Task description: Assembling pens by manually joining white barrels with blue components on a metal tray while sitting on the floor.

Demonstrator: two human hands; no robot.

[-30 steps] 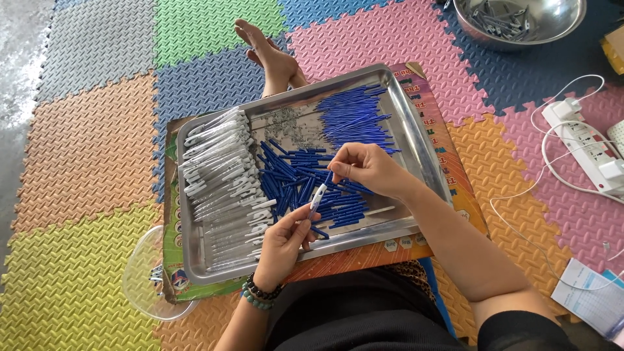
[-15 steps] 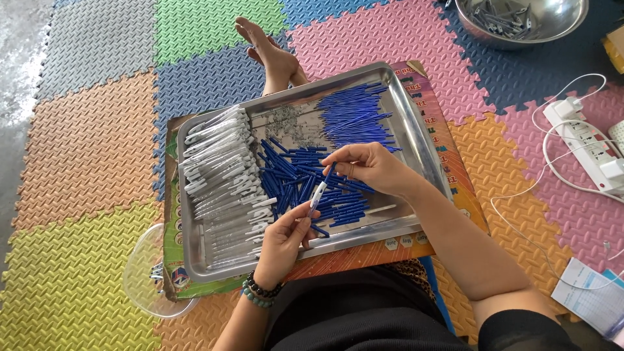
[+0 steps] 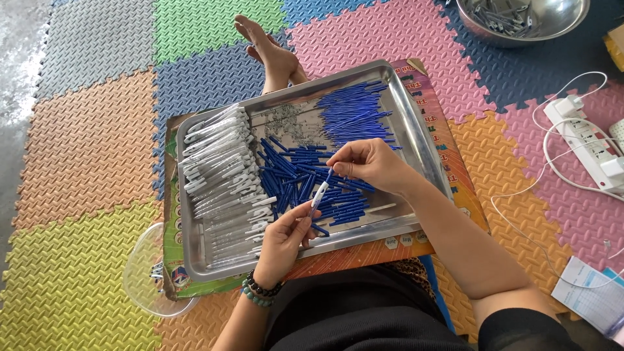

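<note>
Now, step: pen assembly over steel tray (image 3: 422, 149).
Left hand (image 3: 283, 237): gripping clear pen barrel (image 3: 318, 195).
Right hand (image 3: 370, 162): pinching blue refill (image 3: 329, 175) at barrel.
Next: likely push refill fully in.

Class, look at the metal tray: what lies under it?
Under the tray lies a printed cardboard sheet, showing along its edges; its middle is covered. A clear bowl pokes out at the near left corner. Foam mats lie beneath everything.
</note>
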